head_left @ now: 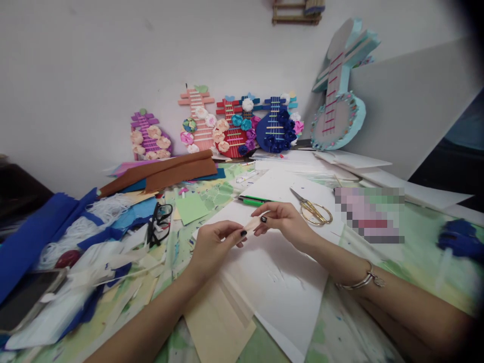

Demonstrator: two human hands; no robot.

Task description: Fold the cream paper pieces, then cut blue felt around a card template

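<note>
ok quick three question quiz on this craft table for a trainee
1. True or false: the scissors lie to the left of the left hand.
2. Which wrist wears the bracelet?
3. What do the left hand and right hand pinch between their fingers? A the scissors, B a small pale strip, C the bracelet.

Key: 1 false, they lie just beyond the right hand. 2 the right wrist. 3 B.
</note>
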